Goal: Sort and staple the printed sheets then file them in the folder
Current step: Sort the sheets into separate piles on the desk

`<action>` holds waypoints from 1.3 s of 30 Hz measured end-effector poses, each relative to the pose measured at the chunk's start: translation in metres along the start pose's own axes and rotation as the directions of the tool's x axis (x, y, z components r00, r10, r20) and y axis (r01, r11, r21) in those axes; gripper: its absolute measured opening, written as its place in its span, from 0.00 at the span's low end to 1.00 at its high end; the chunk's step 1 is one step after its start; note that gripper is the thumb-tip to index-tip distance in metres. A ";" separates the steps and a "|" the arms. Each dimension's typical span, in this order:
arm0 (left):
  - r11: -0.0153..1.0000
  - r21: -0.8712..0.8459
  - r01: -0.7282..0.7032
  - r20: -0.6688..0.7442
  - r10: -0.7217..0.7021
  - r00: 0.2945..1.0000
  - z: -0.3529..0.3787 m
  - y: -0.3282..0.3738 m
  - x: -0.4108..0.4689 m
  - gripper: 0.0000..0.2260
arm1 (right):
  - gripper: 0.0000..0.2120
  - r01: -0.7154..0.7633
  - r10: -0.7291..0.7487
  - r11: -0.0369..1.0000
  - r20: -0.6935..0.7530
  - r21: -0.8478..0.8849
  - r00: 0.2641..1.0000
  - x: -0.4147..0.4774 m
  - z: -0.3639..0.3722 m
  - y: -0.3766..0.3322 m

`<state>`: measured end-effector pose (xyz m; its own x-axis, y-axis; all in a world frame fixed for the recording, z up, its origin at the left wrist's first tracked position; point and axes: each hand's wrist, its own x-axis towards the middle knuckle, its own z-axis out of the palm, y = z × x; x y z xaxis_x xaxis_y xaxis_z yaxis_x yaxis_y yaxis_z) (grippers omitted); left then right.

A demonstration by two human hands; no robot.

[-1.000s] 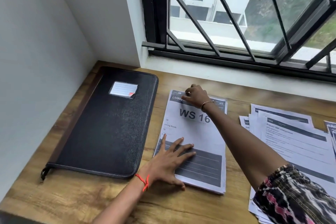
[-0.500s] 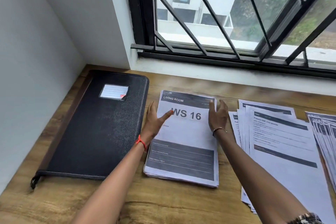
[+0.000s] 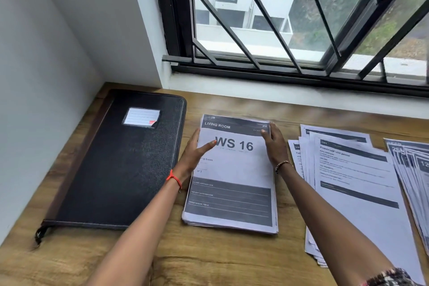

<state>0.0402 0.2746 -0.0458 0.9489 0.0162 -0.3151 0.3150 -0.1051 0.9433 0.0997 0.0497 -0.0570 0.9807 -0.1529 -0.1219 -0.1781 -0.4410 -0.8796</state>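
Printed sheets (image 3: 232, 169): a squared stack, top page reading "LIVING ROOM, WS 16", lies flat on the wooden desk (image 3: 209, 260), just right of the folder (image 3: 120, 165) and not touching it. Your left hand (image 3: 193, 154) presses the stack's left edge, fingers straight, thumb across the top page. Your right hand (image 3: 275, 146) presses the right edge near the far corner, fingers straight, thumb on the page. Neither hand curls round anything. The black folder lies closed by the wall. A fanned pile (image 3: 348, 181) lies beside your right arm, and another fanned pile (image 3: 413, 165) lies at the far right.
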 end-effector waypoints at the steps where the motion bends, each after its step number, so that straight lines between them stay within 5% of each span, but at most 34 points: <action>1: 0.999 -0.044 0.001 -0.024 -0.002 1.000 -0.001 -0.001 -0.001 0.44 | 0.24 0.005 -0.004 1.000 -0.013 0.022 1.000 0.000 -0.001 0.002; 13: 0.985 -0.161 -0.061 -0.205 0.027 0.978 0.001 -0.024 -0.051 0.25 | 0.20 -0.030 0.038 0.981 -0.037 0.193 0.999 -0.067 -0.018 0.027; 21: 0.993 0.013 -0.115 -0.170 0.115 0.979 0.021 -0.039 -0.078 0.26 | 0.23 -0.012 0.006 0.981 0.031 0.193 1.000 -0.104 -0.015 0.029; 35: 0.994 -0.017 -0.107 -0.183 0.102 0.978 0.025 -0.046 -0.095 0.28 | 0.29 -0.009 -0.007 0.965 0.059 0.262 0.998 -0.136 -0.025 0.036; 39: 0.994 -0.007 -0.108 -0.179 0.105 0.978 0.022 -0.046 -0.097 0.27 | 0.21 -0.009 0.006 0.951 0.012 0.310 1.000 -0.137 -0.026 0.041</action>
<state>-0.0665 0.2559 -0.0612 0.9645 0.1826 -0.1909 0.2112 -0.0991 0.9724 -0.0436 0.0294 -0.0643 0.9806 -0.1449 -0.1323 -0.1532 -0.1437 -0.9777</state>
